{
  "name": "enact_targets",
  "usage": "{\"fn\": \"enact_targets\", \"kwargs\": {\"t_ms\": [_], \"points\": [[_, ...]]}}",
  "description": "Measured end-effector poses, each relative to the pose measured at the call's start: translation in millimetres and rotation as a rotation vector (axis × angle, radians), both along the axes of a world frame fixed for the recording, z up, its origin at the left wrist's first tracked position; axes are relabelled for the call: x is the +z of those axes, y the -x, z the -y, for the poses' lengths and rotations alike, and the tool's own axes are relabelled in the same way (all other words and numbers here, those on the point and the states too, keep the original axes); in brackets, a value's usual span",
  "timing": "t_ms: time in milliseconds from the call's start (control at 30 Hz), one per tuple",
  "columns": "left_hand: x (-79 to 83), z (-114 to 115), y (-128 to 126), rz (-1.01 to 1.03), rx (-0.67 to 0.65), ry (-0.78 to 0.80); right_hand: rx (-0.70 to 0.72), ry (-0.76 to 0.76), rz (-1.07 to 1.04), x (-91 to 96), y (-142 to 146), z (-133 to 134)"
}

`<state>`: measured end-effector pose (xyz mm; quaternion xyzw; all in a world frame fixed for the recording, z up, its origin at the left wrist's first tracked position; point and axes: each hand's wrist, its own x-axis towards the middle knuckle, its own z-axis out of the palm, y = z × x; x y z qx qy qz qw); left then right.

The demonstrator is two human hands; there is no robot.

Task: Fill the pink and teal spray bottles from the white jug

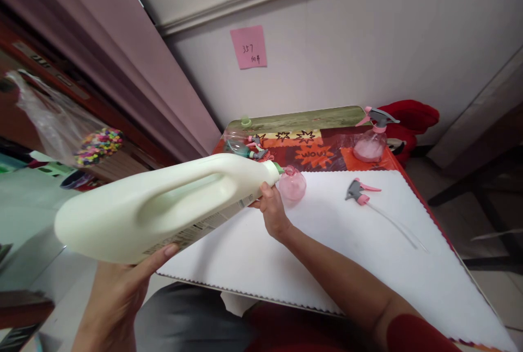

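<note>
A large cream-white jug [163,205] with a moulded handle lies tipped on its side in the air, its spout against the neck of a small pink spray bottle [292,184] standing on the white cloth [327,243]. My left hand [118,281] cups the jug's base from below. My right hand [273,211] grips the jug near its neck, right beside the pink bottle. A loose pink-and-grey trigger sprayer [359,191] with a long clear tube lies on the cloth to the right.
At the table's far edge stand a complete pink spray bottle [371,142] and, at the left, clear bottles with sprayer heads [245,145]. A red object [408,117] sits behind the table. A bag of coloured beads [98,145] hangs at left. A pink note [248,47] is on the wall.
</note>
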<state>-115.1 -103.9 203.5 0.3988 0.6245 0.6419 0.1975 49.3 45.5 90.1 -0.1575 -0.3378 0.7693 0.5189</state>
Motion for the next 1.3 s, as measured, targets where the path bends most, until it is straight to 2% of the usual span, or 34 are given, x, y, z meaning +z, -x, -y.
{"fn": "enact_targets", "kwargs": {"t_ms": [300, 1300], "points": [[3.2, 0.7, -3.0, 0.008, 0.045, 0.040, 0.003, 0.003, 0.011, 0.4, -1.2, 0.5], [4.0, 1.4, -1.8, -0.017, 0.045, 0.054, 0.005, 0.004, 0.016, 3.8, -2.6, 0.5]]}}
